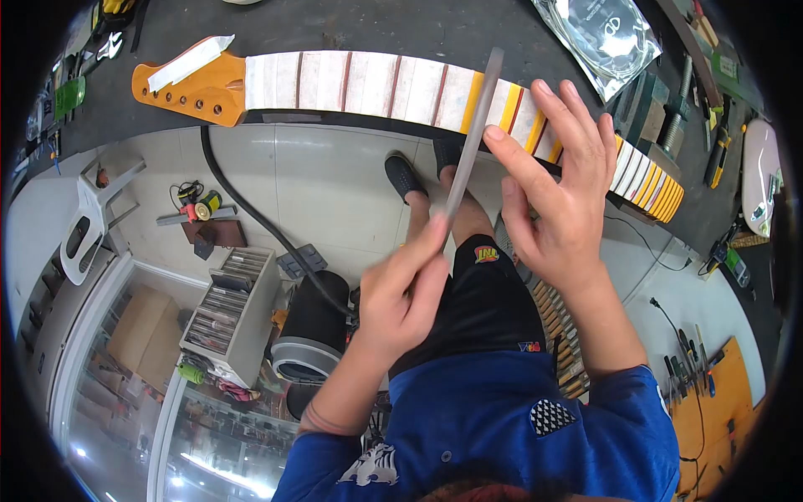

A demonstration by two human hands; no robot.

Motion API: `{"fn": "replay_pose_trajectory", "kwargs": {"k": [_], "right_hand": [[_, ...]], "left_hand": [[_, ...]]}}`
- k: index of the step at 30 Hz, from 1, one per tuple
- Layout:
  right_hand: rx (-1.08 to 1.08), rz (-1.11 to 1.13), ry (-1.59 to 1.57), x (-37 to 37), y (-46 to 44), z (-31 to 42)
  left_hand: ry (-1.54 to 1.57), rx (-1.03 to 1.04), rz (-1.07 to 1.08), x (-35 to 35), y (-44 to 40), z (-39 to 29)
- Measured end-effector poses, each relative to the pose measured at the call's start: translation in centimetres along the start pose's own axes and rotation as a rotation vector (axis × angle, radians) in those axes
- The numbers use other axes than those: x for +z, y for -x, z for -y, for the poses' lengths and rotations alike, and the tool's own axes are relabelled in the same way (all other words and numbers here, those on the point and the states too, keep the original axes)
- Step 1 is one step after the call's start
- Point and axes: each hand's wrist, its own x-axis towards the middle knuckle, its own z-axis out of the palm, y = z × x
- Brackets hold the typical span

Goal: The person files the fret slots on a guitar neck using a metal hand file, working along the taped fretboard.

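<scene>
A guitar neck (368, 82) lies across the bench edge, its fretboard covered in white tape with dark fret lines between. Yellow strips mark its middle and right end. My left hand (403, 289) is closed around the lower end of a long, thin file-like metal bar (475, 142). The bar slants up over the neck beside a yellow strip, slightly blurred; whether it touches a fret I cannot tell. My right hand (560, 180) is open with fingers spread over the neck, the index fingertip close beside the bar. White tape also sits on the orange-brown headstock (188, 88).
A clear packet of coiled strings (615, 42) lies on the dark bench (368, 25). A vise (657, 113) stands at the right. Below are a black hose (251, 219), a small drawer cabinet (230, 314), a white chair (88, 213) and a glass case (226, 427).
</scene>
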Motion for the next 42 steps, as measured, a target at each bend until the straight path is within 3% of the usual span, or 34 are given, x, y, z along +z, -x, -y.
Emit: {"fn": "replay_pose_trajectory", "kwargs": {"k": [4, 12, 19, 23, 26, 32, 35, 38, 42], "right_hand": [[0.029, -0.032, -0.002, 0.2, -0.2, 0.5], [0.015, -0.004, -0.028, -0.1, -0.1, 0.1], [0.011, -0.049, -0.032, 0.4, 0.0, 0.1], [0.006, -0.050, -0.035, 0.5, 0.0, 0.0], [0.018, -0.029, -0.055, 0.2, 0.0, 0.1], [0.014, -0.038, -0.048, 0.4, 0.0, 0.0], [0.019, -0.018, -0.051, 0.2, 0.0, 0.0], [0.005, -0.031, -0.050, 0.2, 0.1, -0.1], [0.018, -0.016, -0.058, 0.1, 0.1, 0.0]], "left_hand": [[0.132, -0.043, -0.017, 1.9, -7.6, -2.1], [-0.156, -0.005, 0.022, -0.9, 2.7, -0.5], [0.068, -0.036, -0.048, 2.4, -8.2, -2.6], [-0.163, 0.039, -0.035, 0.7, -1.0, -1.1], [-0.164, -0.089, 0.066, -0.8, 3.9, -0.7], [-0.013, -0.010, -0.046, 2.1, -7.5, -2.4], [-0.020, 0.016, -0.066, 2.4, -5.9, -1.1], [-0.175, -0.055, 0.032, -0.4, 2.5, -0.7], [-0.210, -0.034, 0.032, -0.3, 1.9, -1.7]]}}
